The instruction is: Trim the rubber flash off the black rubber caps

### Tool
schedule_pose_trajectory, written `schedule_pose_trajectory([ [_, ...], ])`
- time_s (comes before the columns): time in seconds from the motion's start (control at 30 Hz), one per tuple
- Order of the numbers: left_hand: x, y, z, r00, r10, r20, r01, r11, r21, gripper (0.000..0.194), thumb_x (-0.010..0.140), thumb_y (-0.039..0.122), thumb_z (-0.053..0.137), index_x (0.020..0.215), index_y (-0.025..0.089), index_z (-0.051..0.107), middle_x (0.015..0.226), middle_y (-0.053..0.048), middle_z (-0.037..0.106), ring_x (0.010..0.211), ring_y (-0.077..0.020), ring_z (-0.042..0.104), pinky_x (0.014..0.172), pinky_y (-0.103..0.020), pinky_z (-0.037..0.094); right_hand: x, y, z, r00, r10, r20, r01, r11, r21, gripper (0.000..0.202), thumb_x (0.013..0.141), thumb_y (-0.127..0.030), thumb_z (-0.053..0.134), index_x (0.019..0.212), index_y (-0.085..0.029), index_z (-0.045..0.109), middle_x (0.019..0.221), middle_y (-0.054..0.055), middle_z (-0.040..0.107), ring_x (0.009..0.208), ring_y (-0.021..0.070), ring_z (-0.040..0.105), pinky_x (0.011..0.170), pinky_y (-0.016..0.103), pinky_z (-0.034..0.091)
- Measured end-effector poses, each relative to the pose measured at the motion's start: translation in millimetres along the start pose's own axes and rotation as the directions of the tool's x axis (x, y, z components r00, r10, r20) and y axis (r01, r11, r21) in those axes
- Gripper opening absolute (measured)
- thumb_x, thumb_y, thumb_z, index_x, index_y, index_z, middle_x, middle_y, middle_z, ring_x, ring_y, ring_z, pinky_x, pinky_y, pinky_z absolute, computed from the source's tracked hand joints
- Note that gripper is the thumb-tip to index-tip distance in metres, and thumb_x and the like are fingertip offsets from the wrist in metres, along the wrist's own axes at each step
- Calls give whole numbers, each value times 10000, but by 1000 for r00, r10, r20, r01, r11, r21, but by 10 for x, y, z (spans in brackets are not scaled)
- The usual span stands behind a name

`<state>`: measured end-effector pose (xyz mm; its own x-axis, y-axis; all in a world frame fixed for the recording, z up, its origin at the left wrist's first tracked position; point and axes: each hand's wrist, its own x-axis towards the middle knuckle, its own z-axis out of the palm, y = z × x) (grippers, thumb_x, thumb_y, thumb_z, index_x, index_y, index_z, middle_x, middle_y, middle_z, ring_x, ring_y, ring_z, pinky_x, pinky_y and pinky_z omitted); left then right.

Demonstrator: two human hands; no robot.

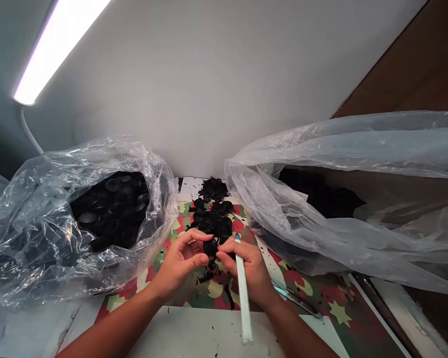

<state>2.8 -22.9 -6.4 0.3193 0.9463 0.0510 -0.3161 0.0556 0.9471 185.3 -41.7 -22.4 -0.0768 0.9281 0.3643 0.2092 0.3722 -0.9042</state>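
A small black ribbed rubber part [210, 246] is pinched between the thumb and fingers of my left hand [182, 256]. My right hand [246, 263] has a long white-handled tool [243, 293] tucked between its fingers. The tool's short tip points away from me, and its kind is hard to tell. The thumb and forefinger of that hand meet at the right side of the ribbed part; whether they grip a bit of it is unclear. Just beyond both hands lies a pile of black rubber pieces [211, 221].
At left, a clear plastic bag [160, 184] holds many black ribbed parts [112, 209]. Another plastic bag [283, 219], with black material inside, stands at right. Black scraps [214, 188] lie by the wall. A metal tool [296, 299] rests on the patterned sheet [339, 311]. A lamp [59, 49] hangs upper left.
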Motion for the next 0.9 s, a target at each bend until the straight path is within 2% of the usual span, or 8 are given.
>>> schedule_pose_trajectory([
  [0.1,-15,1,-42,991,133,-17,-123,957,264,222,798,301,845,1006,241,791,993,-47,724,889,-187,665,797,-282,540,13,27,-7,1000,-6,21,6,1000,-5,407,905,-600,668,846,-216,787,721,36,686,643,173,595,617,285,466],
  [0.2,-45,-69,-85,964,264,35,-248,838,486,534,860,145,754,1347,333,642,1127,-39,752,991,-205,697,899,-339,557,-1,81,10,990,133,48,-136,988,71,596,873,-760,582,815,-194,757,679,26,635,608,164,549,566,273,439],
  [0.3,-64,-178,-133,894,401,198,-435,675,596,729,897,39,642,1510,389,459,1197,-28,751,1074,-200,704,977,-381,559,-23,94,45,958,282,62,-287,952,105,598,840,-775,605,773,-189,705,643,-4,546,569,137,463,503,247,392],
  [0.4,-57,-233,-162,849,435,300,-520,588,619,717,890,47,667,1499,376,477,1228,-40,739,1088,-206,707,968,-384,586,-27,38,79,940,328,89,-338,933,127,518,814,-711,681,752,-196,682,639,-19,514,571,128,433,503,241,397],
  [0.53,-32,-189,-140,919,365,151,-382,724,574,612,778,135,842,1328,313,642,1118,-39,768,992,-220,747,887,-369,635,-30,-32,112,946,308,98,-319,938,139,460,800,-655,712,710,-205,677,653,-8,549,580,137,469,506,250,429],
  [0.67,-7,-106,-86,978,208,-15,-190,916,352,555,689,142,907,1192,253,700,995,-33,802,929,-221,777,850,-340,653,-45,-13,110,934,335,124,-356,902,243,453,827,-639,690,708,-201,686,641,-2,567,580,140,509,505,246,440],
  [0.77,-1,-80,-67,982,179,-60,-159,955,251,562,638,141,937,1145,242,715,950,-24,804,904,-216,782,809,-305,655,-40,-8,85,912,372,174,-408,864,296,477,800,-653,716,674,-195,668,601,-2,572,555,134,504,497,239,431],
  [0.9,-25,-108,-62,966,250,-69,-223,935,277,580,634,207,959,1157,248,711,941,-21,797,929,-223,780,818,-305,650,-44,-56,73,901,393,183,-433,839,329,502,798,-659,724,632,-194,635,558,-21,541,517,110,454,517,236,416],
])
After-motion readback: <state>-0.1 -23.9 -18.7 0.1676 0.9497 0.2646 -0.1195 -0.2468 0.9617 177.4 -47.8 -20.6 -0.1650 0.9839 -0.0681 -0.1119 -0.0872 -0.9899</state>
